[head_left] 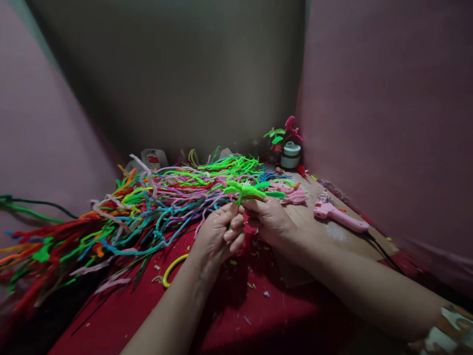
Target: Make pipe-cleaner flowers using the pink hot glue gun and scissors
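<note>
A bright green pipe-cleaner flower with a pale centre is held between my two hands, above the red cloth. My left hand pinches it from below, around its stem, with the fingers curled. From the right, my right hand grips a petal between thumb and fingertips. Behind them spreads a large tangled heap of coloured pipe cleaners in green, pink, blue, red and orange. The lower part of the stem is mostly hidden by my left hand.
A pink hot glue gun with a black cord lies on a brown board at the right. Further back stands a pale jar beside finished fuzzy flowers. A yellow handle loop and scraps lie on the red cloth. Walls enclose both sides.
</note>
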`<state>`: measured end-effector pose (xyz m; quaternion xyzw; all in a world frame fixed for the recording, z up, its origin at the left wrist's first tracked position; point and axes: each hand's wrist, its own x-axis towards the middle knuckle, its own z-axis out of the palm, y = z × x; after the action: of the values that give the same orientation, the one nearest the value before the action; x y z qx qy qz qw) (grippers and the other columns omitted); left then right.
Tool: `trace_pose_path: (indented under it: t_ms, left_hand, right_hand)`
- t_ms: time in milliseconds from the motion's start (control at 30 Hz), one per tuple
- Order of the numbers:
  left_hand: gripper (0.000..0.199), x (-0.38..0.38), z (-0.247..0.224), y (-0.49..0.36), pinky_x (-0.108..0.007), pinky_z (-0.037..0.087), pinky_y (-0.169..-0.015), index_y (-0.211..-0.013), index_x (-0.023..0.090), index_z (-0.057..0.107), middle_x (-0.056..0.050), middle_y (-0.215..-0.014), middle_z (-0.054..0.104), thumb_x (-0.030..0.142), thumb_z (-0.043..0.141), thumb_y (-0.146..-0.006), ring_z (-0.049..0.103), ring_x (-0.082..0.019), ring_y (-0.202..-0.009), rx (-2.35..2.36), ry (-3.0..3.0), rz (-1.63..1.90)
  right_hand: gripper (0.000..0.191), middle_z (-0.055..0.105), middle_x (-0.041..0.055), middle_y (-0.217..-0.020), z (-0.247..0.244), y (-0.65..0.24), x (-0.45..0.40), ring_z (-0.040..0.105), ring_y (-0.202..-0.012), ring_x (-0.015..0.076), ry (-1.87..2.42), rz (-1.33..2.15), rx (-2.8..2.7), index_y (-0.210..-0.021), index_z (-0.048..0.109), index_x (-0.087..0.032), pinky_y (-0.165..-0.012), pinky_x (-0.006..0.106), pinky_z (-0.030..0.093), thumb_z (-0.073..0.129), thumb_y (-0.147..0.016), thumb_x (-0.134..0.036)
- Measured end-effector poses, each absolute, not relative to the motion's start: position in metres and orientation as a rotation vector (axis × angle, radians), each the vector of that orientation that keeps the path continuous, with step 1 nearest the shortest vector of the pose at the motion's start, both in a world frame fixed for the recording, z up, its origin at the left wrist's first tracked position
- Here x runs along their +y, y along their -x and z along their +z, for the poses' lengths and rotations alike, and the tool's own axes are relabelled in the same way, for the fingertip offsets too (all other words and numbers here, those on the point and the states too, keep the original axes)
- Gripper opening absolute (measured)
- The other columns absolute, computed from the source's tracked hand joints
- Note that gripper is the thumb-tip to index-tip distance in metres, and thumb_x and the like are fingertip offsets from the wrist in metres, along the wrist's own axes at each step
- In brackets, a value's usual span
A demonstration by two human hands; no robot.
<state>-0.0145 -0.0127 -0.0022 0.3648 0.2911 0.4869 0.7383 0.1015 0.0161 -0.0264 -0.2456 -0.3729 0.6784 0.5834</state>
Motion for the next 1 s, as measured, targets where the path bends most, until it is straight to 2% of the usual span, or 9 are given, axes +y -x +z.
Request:
trace_pose_path:
  t_ms: [67, 200, 400, 533, 667, 767, 833, 933, 1000]
  left_hand:
    - [0.015, -0.010, -0.004, 0.016, -0.012, 0.029, -0.024, -0.077, 0.012, 0.057, 0.009, -0.047, 0.042, 0.026, 0.060, -0.081, 0.024, 0.000, -0.027, 0.679, -0.855, 1.078]
    - [0.021, -0.007, -0.006, 0.021, -0.013, 0.030, -0.026, -0.079, 0.013, 0.057, 0.009, -0.046, 0.045, 0.032, 0.066, -0.075, 0.029, -0.001, -0.027, 0.772, -0.942, 1.007]
    - [0.036, -0.004, -0.013, 0.029, -0.018, 0.036, -0.029, -0.062, 0.011, 0.055, -0.001, -0.041, 0.054, 0.045, 0.060, -0.076, 0.044, -0.008, -0.027, 0.967, -1.202, 0.843]
    - [0.029, -0.003, -0.019, 0.028, -0.022, 0.041, -0.033, -0.074, 0.014, 0.053, -0.001, -0.052, 0.059, 0.042, 0.060, -0.075, 0.051, -0.011, -0.033, 1.099, -1.274, 0.845]
    - [0.021, -0.004, -0.015, 0.034, -0.025, 0.047, -0.047, -0.079, 0.014, 0.054, 0.000, -0.061, 0.059, 0.035, 0.056, -0.078, 0.058, -0.012, -0.048, 1.186, -1.316, 0.905]
    - [0.015, -0.013, -0.004, 0.053, -0.026, 0.046, -0.063, -0.084, 0.016, 0.057, -0.002, -0.073, 0.062, 0.030, 0.052, -0.081, 0.060, -0.014, -0.066, 1.457, -1.658, 0.983]
    - [0.018, -0.026, 0.002, 0.070, -0.031, 0.044, -0.074, -0.090, 0.019, 0.058, -0.005, -0.087, 0.065, 0.032, 0.047, -0.084, 0.061, -0.019, -0.082, 1.705, -2.080, 0.787]
    - [0.019, -0.051, 0.002, 0.093, -0.032, 0.042, -0.067, -0.089, 0.019, 0.057, -0.008, -0.088, 0.064, 0.032, 0.044, -0.085, 0.061, -0.022, -0.078, 1.959, -2.335, 0.163]
    - [0.019, -0.064, -0.004, 0.101, -0.032, 0.040, -0.063, -0.089, 0.020, 0.057, -0.008, -0.090, 0.063, 0.035, 0.046, -0.084, 0.061, -0.023, -0.077, 2.018, -2.353, -0.118]
  right_hand:
    - [0.017, 0.054, -0.0051, -0.059, -0.026, -0.101, 0.016, 0.040, -0.049, 0.0068, 0.607, 1.565, -0.842, -0.070, 0.057, -0.017, -0.042, 0.020, 0.024, 0.070, -0.061, -0.021]
    - [0.015, 0.050, -0.0065, -0.049, -0.026, -0.104, 0.017, 0.034, -0.041, 0.0059, 0.675, 1.593, -0.858, -0.061, 0.052, -0.018, -0.037, 0.020, 0.018, 0.067, -0.058, -0.018]
    - [0.014, 0.052, -0.0038, -0.045, -0.034, -0.105, 0.019, 0.040, -0.036, 0.0083, 0.734, 1.572, -1.037, -0.061, 0.055, -0.017, -0.037, 0.022, 0.023, 0.065, -0.061, -0.026]
    - [0.016, 0.045, -0.0061, -0.040, -0.038, -0.104, 0.019, 0.033, -0.033, 0.0065, 0.879, 1.546, -1.035, -0.057, 0.050, -0.018, -0.036, 0.023, 0.018, 0.064, -0.059, -0.023]
    - [0.022, 0.041, -0.0077, -0.044, -0.038, -0.103, 0.020, 0.028, -0.037, 0.0051, 0.955, 1.598, -0.949, -0.056, 0.045, -0.019, -0.037, 0.022, 0.015, 0.066, -0.056, -0.021]
    - [0.024, 0.041, -0.0078, -0.047, -0.035, -0.103, 0.020, 0.028, -0.040, 0.0052, 0.952, 1.653, -0.895, -0.059, 0.046, -0.019, -0.039, 0.022, 0.013, 0.069, -0.053, -0.020]
    - [0.026, 0.040, -0.0072, -0.048, -0.033, -0.105, 0.019, 0.029, -0.041, 0.0055, 0.948, 1.677, -0.902, -0.057, 0.045, -0.019, -0.040, 0.023, 0.014, 0.070, -0.054, -0.021]
    - [0.029, 0.039, -0.0065, -0.047, -0.031, -0.106, 0.018, 0.029, -0.042, 0.0065, 0.947, 1.695, -0.932, -0.053, 0.042, -0.019, -0.042, 0.025, 0.013, 0.071, -0.055, -0.022]
    - [0.028, 0.040, -0.0061, -0.046, -0.030, -0.107, 0.017, 0.029, -0.043, 0.0071, 0.945, 1.708, -0.941, -0.053, 0.044, -0.019, -0.043, 0.025, 0.012, 0.072, -0.056, -0.022]
